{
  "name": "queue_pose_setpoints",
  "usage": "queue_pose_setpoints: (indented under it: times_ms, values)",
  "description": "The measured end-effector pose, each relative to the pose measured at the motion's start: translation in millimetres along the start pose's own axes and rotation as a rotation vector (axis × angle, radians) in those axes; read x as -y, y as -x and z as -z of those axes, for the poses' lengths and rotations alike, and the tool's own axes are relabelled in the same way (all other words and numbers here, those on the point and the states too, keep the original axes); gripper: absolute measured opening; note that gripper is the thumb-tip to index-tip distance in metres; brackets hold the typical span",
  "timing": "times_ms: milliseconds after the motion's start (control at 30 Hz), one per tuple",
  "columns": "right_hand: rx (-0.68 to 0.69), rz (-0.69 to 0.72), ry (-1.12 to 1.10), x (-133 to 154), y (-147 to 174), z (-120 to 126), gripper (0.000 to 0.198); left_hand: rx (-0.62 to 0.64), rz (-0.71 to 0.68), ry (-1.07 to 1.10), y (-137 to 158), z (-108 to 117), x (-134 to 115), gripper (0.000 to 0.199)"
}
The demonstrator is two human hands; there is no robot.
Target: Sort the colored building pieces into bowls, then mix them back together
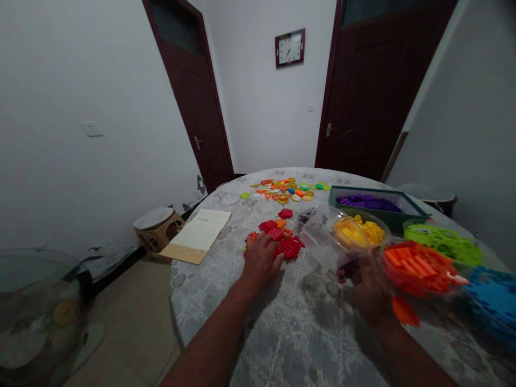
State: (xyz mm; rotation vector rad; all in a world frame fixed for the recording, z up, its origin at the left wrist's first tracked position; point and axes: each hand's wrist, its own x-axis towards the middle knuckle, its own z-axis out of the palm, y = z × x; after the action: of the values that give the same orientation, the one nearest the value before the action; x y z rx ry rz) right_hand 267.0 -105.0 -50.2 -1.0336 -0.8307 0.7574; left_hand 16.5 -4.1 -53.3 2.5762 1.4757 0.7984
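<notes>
My left hand (261,255) lies on a pile of red and orange gear-shaped plastic pieces (291,247), its fingers spread over them. A separate red gear-shaped piece (285,213) sits just beyond the pile. My right hand (368,287), blurred, has its fingers closed at the near edge of a clear plastic container (320,239), which is tilted and smeared by motion. Right behind that hand is a clear bowl of yellow pieces (358,231). A bowl of orange pieces (421,266) stands to its right, with an orange piece (405,310) on the tablecloth below.
Mixed colourful pieces (282,189) lie at the table's far side. A dark green box (377,217) holds purple pieces. Green pieces (443,242) and blue pieces (492,295) are at the right. An open booklet (201,231) overhangs the left edge; a stool (155,226) and a fan (40,317) stand beyond.
</notes>
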Motion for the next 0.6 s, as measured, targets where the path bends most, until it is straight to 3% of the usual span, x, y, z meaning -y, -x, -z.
queue_pose_setpoints:
  times_ms: [133, 233, 600]
  values:
    - [-0.004, 0.008, -0.011, -1.6, -1.0, 1.4, 0.046, 0.106, -0.080, -0.014, -23.2, -11.9, -11.9, 0.046]
    - [0.003, 0.026, 0.008, -4.2, -1.7, 2.1, 0.046, 0.211, -0.099, -0.037, -21.9, -16.2, -19.9, 0.047]
    - [0.014, 0.049, 0.085, -4.6, -2.3, 5.0, 0.043, 0.336, -0.124, 0.037, 66.6, 9.2, -14.6, 0.059]
